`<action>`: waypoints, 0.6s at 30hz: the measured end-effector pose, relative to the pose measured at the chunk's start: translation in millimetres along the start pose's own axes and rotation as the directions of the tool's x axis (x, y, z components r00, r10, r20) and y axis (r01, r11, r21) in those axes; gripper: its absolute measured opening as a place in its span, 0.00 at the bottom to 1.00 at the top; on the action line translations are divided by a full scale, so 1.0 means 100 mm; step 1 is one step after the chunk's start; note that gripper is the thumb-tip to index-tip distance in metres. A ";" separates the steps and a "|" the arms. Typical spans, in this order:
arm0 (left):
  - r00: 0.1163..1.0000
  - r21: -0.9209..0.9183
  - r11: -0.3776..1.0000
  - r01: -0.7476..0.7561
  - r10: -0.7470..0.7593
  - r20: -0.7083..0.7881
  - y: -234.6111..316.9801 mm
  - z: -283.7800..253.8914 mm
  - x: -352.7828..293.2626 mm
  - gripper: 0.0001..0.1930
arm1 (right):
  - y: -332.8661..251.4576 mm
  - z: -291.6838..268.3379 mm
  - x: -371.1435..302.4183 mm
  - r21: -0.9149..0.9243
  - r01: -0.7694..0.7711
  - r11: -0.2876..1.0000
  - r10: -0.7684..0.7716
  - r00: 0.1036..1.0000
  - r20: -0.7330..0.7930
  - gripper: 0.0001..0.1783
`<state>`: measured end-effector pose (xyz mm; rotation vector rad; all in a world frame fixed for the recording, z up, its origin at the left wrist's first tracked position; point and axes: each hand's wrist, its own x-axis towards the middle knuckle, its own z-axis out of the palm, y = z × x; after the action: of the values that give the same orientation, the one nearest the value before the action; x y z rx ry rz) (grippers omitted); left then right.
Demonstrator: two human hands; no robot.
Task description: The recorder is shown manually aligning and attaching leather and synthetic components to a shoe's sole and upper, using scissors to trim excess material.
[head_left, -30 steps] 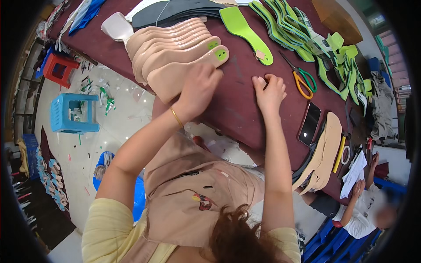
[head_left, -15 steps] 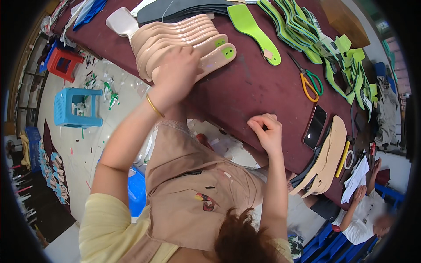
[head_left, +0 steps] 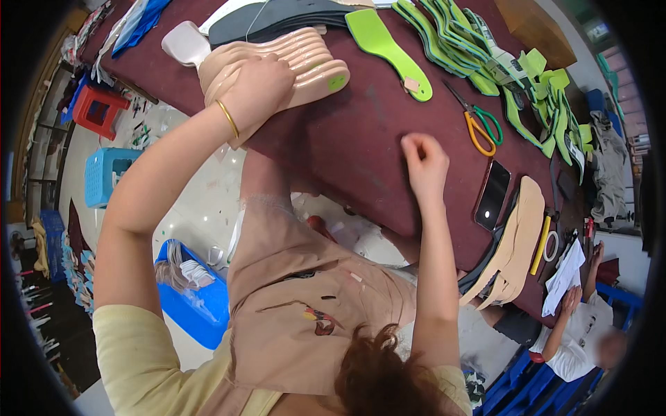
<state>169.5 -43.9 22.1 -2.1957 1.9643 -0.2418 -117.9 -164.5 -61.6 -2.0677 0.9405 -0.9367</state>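
My left hand [head_left: 260,87] lies over the near side of a row of glossy beige insoles [head_left: 305,52], its fingers curled round their edges. These insoles stand pressed side by side, and the nearest one carries a green patch at its right end. Below my wrist a beige end sticks out past the table edge. My right hand [head_left: 426,163] hovers over the dark red tabletop, fingertips pinched together; whether anything is between them is hidden. A single green insole [head_left: 385,45] lies flat beyond it, with a small beige piece on its near end.
Scissors [head_left: 479,128] with orange and green handles and a phone [head_left: 493,194] lie right of my right hand. Farther back are stacked green insoles [head_left: 451,41]; tan sheets [head_left: 517,243] lie near the right edge. A blue tray [head_left: 194,298] is on the floor. Another person [head_left: 579,333] sits at right.
My left hand has moved left along the beige insoles, and their near end looks more tightly gathered, with one green patch showing instead of two. My right hand has risen farther over the table.
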 end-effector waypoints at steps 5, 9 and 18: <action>0.993 -0.107 0.994 0.037 -0.049 -0.110 -0.16 -0.05 -0.13 0.11 | 0.05 0.39 0.93 -0.355 0.259 0.898 -0.314 0.944 -0.104 0.12; 0.951 -0.265 0.962 -0.064 -0.022 -0.309 -0.09 -0.25 -0.17 0.13 | 0.31 0.33 1.21 -0.247 0.060 0.967 -0.073 0.996 -0.042 0.13; 0.973 -0.391 0.905 -0.168 0.087 -0.216 0.73 -0.18 -0.36 0.24 | -0.07 -0.27 0.31 0.421 -0.169 0.891 0.153 0.986 0.071 0.11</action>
<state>90.3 -16.9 22.0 -2.3425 2.4472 -0.0253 -122.7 -193.3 -32.4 -1.6051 0.7903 -0.9186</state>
